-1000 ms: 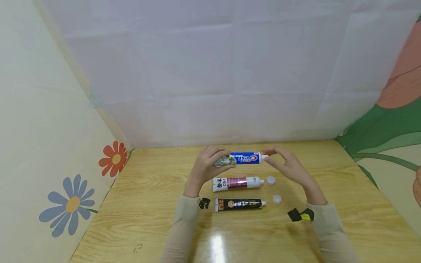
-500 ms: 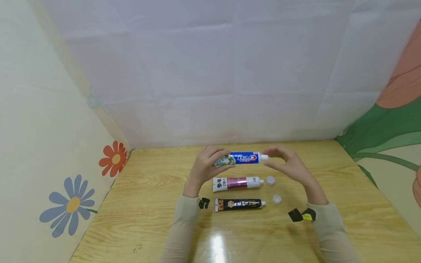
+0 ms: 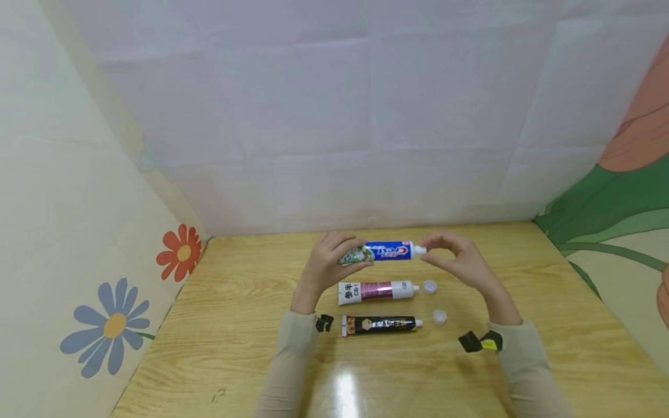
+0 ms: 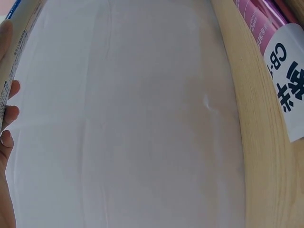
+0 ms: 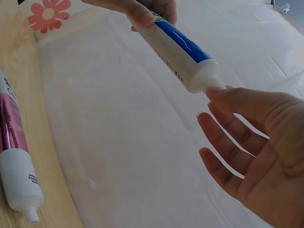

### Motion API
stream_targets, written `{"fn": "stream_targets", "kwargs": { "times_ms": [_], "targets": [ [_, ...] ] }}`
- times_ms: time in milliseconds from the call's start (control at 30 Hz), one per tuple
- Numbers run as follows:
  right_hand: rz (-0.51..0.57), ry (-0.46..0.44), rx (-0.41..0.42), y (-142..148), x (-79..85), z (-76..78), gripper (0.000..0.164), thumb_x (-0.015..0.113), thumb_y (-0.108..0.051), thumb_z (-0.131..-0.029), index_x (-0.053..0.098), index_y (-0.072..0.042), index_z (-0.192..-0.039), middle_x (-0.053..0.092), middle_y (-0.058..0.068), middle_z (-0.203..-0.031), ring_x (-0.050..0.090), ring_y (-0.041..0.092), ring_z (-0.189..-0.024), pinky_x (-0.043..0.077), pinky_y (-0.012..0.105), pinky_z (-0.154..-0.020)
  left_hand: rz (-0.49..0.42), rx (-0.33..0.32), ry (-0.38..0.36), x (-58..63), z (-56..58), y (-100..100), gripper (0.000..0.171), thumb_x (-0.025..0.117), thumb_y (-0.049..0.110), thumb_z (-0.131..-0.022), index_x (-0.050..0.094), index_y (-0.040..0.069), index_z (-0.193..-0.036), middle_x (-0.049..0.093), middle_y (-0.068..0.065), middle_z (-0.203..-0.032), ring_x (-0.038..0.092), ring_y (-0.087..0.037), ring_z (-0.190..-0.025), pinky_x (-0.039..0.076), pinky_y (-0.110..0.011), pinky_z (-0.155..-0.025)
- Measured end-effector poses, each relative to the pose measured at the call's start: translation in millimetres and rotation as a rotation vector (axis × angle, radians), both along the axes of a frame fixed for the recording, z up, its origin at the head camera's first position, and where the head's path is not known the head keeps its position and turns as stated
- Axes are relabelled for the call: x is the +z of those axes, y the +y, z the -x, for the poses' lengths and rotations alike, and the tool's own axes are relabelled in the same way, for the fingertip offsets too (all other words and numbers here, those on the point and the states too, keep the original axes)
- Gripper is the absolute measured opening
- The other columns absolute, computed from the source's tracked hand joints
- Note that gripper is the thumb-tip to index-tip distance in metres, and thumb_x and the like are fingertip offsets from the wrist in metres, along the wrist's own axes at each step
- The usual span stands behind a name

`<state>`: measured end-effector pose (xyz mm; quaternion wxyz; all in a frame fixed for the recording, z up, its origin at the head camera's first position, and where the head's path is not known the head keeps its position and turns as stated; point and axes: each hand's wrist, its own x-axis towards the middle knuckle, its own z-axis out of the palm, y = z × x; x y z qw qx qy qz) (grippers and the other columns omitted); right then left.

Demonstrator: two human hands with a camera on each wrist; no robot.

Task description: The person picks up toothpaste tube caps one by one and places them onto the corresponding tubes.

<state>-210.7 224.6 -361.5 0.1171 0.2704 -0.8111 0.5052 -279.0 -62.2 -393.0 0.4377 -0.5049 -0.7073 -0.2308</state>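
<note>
My left hand (image 3: 334,258) grips the green-printed tail half of a blue, green and white toothpaste tube (image 3: 389,251), held level above the table. Between the thumb and index finger of my right hand (image 3: 462,261) is the small white cap (image 5: 214,88) at the tube's front end; its other fingers spread loosely in the right wrist view. Closer to me lie two more toothpaste tubes, a pink and white tube (image 3: 378,291) and a black tube (image 3: 381,325), both with bare nozzles pointing right. Beside them rest two loose caps, an upper cap (image 3: 430,287) and a lower cap (image 3: 440,316).
Everything lies on a wood-grain table (image 3: 251,325). A white sheet (image 3: 366,116) hangs at its far edge, and a flower-painted wall (image 3: 73,203) stands at the left, with another painted panel (image 3: 617,226) at the right.
My right thumb and fingers loosened and shifted slightly right half a second ago, showing more of the cap, and now pinch it again. The left hand and the lying tubes stay put.
</note>
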Motion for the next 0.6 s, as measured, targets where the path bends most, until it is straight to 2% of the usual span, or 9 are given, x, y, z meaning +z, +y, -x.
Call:
{"fn": "stream_targets", "kwargs": {
  "times_ms": [133, 333, 500, 600],
  "targets": [
    [-0.01, 0.002, -0.005, 0.1, -0.3, 0.4, 0.018, 0.066, 0.001, -0.083, 0.062, -0.001, -0.1, 0.064, 0.01, -0.098, 0.058, 0.005, -0.092, 0.045, 0.022, -0.091, 0.008, 0.004, -0.007, -0.7, 0.2, -0.3, 0.048, 0.083, 0.031, -0.064, 0.067, 0.008, -0.103, 0.065, -0.002, -0.095, 0.059, -0.013, -0.085, 0.048, -0.026, -0.079],
    [-0.035, -0.001, -0.016, -0.6, 0.2, 0.2, 0.017, 0.066, -0.001, -0.083, 0.062, -0.002, -0.1, 0.064, 0.009, -0.098, 0.059, 0.008, -0.091, 0.046, 0.026, -0.091, 0.01, -0.002, -0.011, -1.0, -0.3, -0.8, 0.044, 0.079, 0.034, -0.07, 0.066, 0.008, -0.103, 0.066, -0.002, -0.096, 0.059, -0.013, -0.086, 0.048, -0.026, -0.08],
    [-0.048, -0.023, -0.038, -0.8, 0.6, -0.2, 0.017, 0.067, -0.003, -0.083, 0.063, -0.003, -0.1, 0.064, 0.008, -0.098, 0.059, 0.009, -0.091, 0.044, 0.018, -0.087, 0.01, 0.002, -0.008, 0.2, -1.6, -0.4, 0.048, 0.084, 0.029, -0.063, 0.067, 0.008, -0.102, 0.066, -0.002, -0.095, 0.059, -0.014, -0.085, 0.048, -0.026, -0.079],
    [-0.059, -0.038, -0.047, -0.5, 0.8, -0.2, 0.017, 0.066, -0.005, -0.084, 0.063, -0.003, -0.101, 0.064, 0.008, -0.099, 0.059, 0.01, -0.092, 0.045, 0.019, -0.087, 0.008, 0.002, -0.006, 0.8, -1.8, -0.1, 0.051, 0.086, 0.027, -0.059, 0.067, 0.007, -0.101, 0.066, -0.003, -0.095, 0.059, -0.014, -0.085, 0.049, -0.027, -0.079]
  ]
}}
